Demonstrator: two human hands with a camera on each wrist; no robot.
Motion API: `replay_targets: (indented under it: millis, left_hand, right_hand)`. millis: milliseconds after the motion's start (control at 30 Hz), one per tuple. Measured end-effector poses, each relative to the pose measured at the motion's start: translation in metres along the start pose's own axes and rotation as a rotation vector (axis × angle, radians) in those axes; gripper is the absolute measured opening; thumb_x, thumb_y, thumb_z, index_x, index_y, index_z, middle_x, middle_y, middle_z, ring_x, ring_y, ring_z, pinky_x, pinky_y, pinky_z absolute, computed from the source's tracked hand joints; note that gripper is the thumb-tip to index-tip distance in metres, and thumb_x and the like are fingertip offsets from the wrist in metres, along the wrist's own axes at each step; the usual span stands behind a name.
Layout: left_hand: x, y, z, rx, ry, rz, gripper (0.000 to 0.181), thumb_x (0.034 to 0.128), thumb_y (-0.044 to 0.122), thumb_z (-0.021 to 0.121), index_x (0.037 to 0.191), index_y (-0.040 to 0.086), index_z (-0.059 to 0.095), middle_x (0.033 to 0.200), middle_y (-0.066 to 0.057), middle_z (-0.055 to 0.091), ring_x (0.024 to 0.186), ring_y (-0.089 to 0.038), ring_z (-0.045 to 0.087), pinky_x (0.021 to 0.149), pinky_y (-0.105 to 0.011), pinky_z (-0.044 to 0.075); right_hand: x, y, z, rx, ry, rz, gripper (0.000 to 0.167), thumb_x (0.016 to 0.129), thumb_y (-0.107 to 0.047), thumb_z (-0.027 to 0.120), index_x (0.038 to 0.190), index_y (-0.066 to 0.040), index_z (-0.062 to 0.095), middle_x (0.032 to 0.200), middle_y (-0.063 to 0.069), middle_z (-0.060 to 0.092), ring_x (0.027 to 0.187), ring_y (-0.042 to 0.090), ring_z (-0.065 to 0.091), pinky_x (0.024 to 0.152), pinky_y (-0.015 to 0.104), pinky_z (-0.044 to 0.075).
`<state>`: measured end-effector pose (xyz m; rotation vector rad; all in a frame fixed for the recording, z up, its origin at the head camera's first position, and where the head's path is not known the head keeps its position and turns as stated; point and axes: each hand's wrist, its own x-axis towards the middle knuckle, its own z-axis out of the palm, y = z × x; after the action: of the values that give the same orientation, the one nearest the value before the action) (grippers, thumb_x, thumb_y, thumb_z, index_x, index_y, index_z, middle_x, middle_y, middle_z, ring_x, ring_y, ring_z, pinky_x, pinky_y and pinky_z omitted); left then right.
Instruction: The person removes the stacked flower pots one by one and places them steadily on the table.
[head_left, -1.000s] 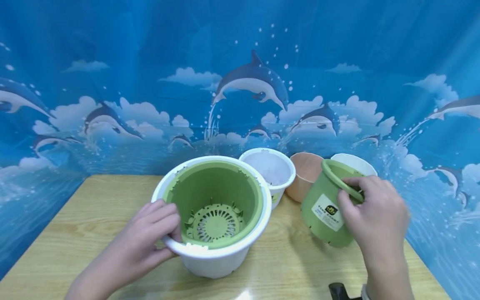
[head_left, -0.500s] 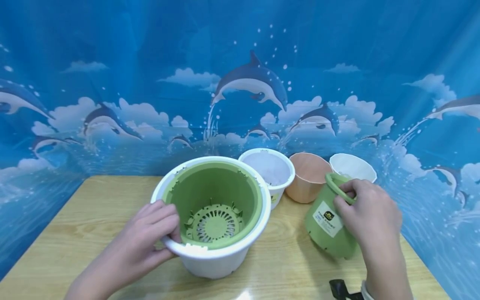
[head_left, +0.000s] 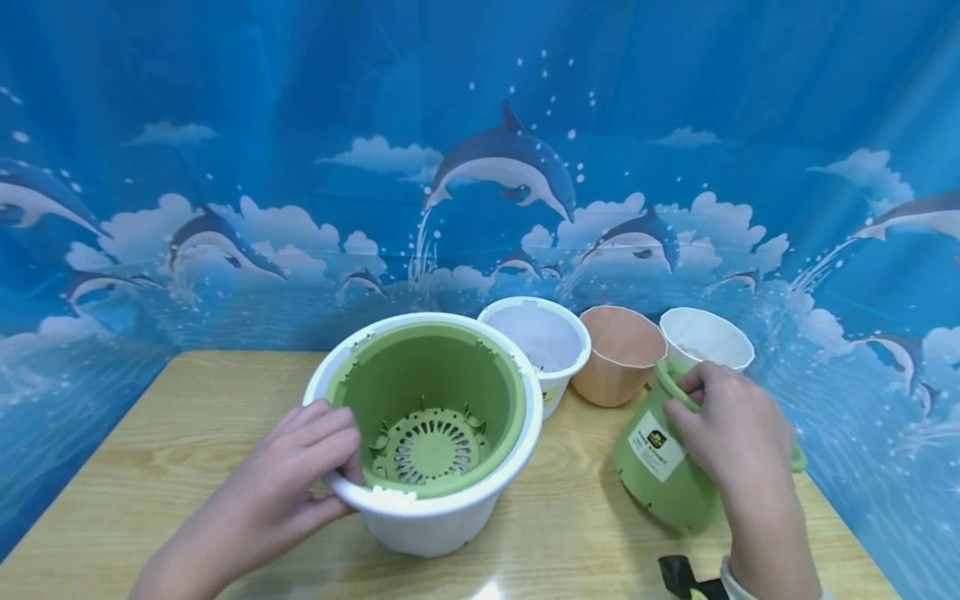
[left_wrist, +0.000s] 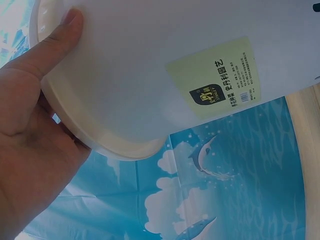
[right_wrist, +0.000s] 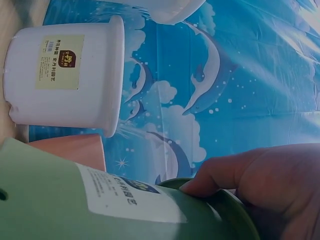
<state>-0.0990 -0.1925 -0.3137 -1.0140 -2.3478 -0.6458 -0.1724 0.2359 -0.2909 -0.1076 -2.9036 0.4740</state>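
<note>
Green pot (head_left: pixel 671 477): dipping lower, tilted, right of the big white pot (head_left: pixel 431 527); likely light, stiff, smooth!
Right hand (head_left: pixel 738 427): pinching its rim, probably the surest hold.
Left hand (head_left: pixel 300 471): gripping the big white pot's rim.

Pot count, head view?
6: large white pot, gripped by the left hand; inner green pot nested in it; small white pot, orange pot and faceted white pot in a row behind; labelled green pot in the right hand. More could be nested unseen.
</note>
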Motion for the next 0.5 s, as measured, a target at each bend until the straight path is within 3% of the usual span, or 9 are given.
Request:
replay_targets:
  millis: [233,500]
  left_hand:
    - [-0.0007,0.0006,-0.0002,0.004,-0.02,-0.025,0.035,0.0708,0.028,0.083,0.082,0.03,0.05,0.088,0.024,0.046,0.086,0.001,0.04,0.081,-0.019,0.032]
    - [-0.0001,0.0006,0.0,0.004,-0.015,-0.025,0.035,0.0702,0.028,0.083,0.082,0.03,0.05,0.088,0.023,0.046,0.086,0.001,0.04,0.081,-0.019,0.033]
  right_hand:
    - [0.0018,0.0025,0.0014,-0.008,-0.03,0.003,0.03,0.087,-0.026,0.068,0.109,-0.007,0.064,0.105,0.021,0.066,0.088,0.036,0.061,0.055,0.038,0.045]
    - [0.0023,0.0035,0.0013,-0.031,-0.118,0.003,0.036,0.087,-0.032,0.069,0.114,-0.01,0.059,0.106,0.017,0.064,0.089,0.035,0.06,0.056,0.037,0.044]
